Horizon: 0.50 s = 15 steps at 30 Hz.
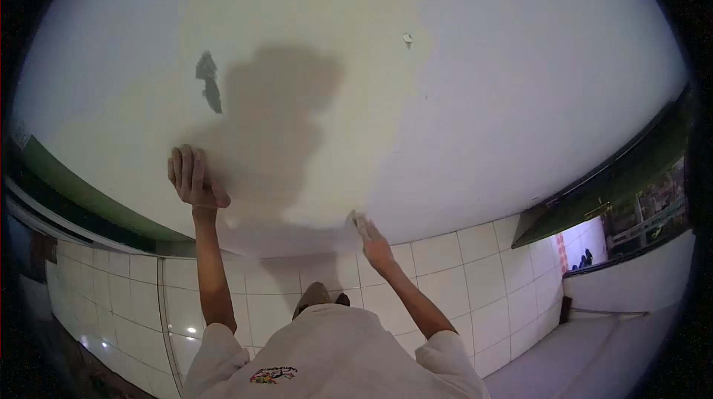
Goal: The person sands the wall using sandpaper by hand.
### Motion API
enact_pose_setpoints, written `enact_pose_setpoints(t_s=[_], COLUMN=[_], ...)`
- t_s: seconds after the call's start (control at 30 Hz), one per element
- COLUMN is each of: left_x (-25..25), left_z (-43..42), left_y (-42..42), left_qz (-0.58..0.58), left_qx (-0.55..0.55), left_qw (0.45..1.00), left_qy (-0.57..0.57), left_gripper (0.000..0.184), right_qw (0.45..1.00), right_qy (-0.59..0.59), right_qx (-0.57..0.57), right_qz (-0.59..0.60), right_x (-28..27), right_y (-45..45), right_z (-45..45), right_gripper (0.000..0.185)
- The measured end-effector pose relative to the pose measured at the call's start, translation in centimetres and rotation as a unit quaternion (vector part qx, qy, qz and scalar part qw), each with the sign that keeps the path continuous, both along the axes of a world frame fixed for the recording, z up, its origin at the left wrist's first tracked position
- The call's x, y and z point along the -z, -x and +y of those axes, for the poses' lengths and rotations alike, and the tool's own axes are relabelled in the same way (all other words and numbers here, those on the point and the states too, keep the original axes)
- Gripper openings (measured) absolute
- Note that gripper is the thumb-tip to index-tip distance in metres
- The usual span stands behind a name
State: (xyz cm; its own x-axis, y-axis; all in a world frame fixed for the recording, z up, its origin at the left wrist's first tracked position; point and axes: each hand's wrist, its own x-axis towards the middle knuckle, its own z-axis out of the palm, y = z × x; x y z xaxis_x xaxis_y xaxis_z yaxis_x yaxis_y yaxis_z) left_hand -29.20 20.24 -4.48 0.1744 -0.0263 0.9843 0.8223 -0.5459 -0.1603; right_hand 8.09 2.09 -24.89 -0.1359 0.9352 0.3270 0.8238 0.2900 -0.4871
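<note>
A pale wall point(483, 102) with yellowish areas fills the upper view. My left hand point(194, 178) rests against it at the left, fingers bent and slightly apart, with nothing seen in it. Lower and to the right, my right hand point(371, 239) is at the wall's lower part, its fingers pressed round a small flat thing point(353, 216) too small to name. A dark grey bare patch point(209, 81) lies above my left hand. Farther right is a small chipped spot point(407, 40). My shadow falls on the wall between the hands.
White floor tiles point(440, 253) lie below the wall. A green band point(82, 184) runs along the left edge. At the right are a dark ledge point(594, 191), an opening with dark objects beyond, and a low pale wall point(631, 280). My shoe point(315, 294) stands on the tiles.
</note>
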Motion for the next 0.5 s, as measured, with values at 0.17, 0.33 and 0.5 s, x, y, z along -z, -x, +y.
enact_pose_setpoints(t_s=[0.17, 0.33, 0.5], left_x=[-0.5, 0.0, -0.7], left_z=[-0.5, -0.4, -0.6], left_y=[-0.1, 0.4, 0.0], left_qz=[-0.003, 0.016, -0.001], left_qx=[-0.014, -0.010, -0.005], left_qw=[1.000, 1.000, 1.000], left_qy=[0.003, 0.001, -0.002], left_gripper=[0.054, 0.057, 0.053], right_qw=[0.996, 0.924, 0.899], right_qy=[0.081, -0.379, -0.436], right_qx=[-0.027, 0.023, 0.030], right_qz=[0.033, 0.051, 0.020], right_x=[-3.4, -27.6, -32.9], right_y=[0.3, 1.0, 2.1], right_z=[-3.0, 1.7, 6.8], right_gripper=[0.068, 0.055, 0.058])
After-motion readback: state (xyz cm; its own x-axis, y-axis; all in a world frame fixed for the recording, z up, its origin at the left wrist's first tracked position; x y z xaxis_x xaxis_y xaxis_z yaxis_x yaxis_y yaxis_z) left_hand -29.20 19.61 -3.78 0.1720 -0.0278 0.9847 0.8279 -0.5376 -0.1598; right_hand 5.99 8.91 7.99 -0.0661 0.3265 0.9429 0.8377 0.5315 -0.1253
